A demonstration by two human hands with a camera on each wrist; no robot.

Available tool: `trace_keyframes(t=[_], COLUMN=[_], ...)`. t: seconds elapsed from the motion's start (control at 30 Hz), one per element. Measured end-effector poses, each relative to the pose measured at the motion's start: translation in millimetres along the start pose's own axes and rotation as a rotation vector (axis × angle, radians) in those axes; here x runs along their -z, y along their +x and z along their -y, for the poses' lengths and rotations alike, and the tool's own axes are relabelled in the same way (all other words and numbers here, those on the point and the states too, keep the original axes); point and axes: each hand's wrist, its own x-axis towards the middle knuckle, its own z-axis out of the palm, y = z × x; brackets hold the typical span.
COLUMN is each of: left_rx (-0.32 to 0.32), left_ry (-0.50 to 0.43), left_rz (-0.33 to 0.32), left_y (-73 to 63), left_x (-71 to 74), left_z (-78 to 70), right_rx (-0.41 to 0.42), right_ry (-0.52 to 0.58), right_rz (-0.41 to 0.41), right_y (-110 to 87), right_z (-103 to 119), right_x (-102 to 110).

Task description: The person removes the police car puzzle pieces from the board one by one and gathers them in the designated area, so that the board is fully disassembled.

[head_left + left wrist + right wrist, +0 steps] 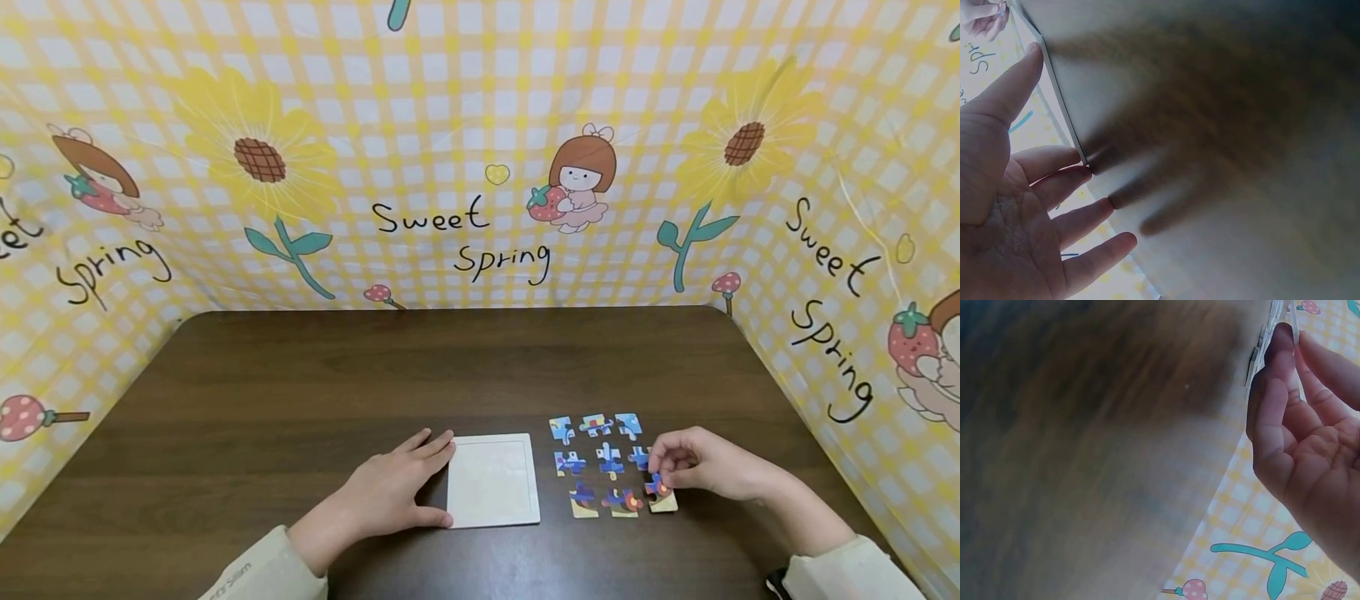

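Note:
My left hand (382, 487) lies with fingers spread at the left side of a white square puzzle tray (491, 483), its thumb and fingertips right at the edge. In the left wrist view the tray's thin edge (1063, 103) runs past the thumb and fingertips. My right hand (705, 467) pinches a jigsaw piece (663, 498) printed in blue, red and yellow at the lower right of the group. Between thumb and fingers in the right wrist view, that piece shows edge-on as a thin strip (1295, 328). The other fingers curl in toward the palm.
Several more jigsaw pieces (610, 458) lie spaced in rough rows on the dark wooden table (360, 383), right of the tray. A yellow checked cloth (442, 125) with flower prints rises along the table's back and sides.

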Motion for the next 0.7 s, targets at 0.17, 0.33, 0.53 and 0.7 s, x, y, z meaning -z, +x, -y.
trace_keyframes(t=[0.17, 0.33, 0.53, 0.7], left_rx=[0.007, 0.006, 0.001, -0.015], left_ry=[-0.004, -0.048, -0.183, -0.182], left_rz=[0.007, 0.020, 0.027, 0.034], left_y=[-1.3, -2.8, -5.0, -8.7], left_x=[-0.6, -0.5, 3.3, 9.6], left_z=[-0.3, 2.5, 11.4, 19.7], right_rx=[-0.015, -0.051, -0.102, -0.171], right_ry=[-0.040, -0.119, -0.208, -0.388], right_rz=[0.004, -0.026, -0.108, -0.241], right_y=[-0.2, -1.2, -5.3, -11.1], right_z=[0, 0, -1, 3], right_x=[-1, 3, 18, 36])
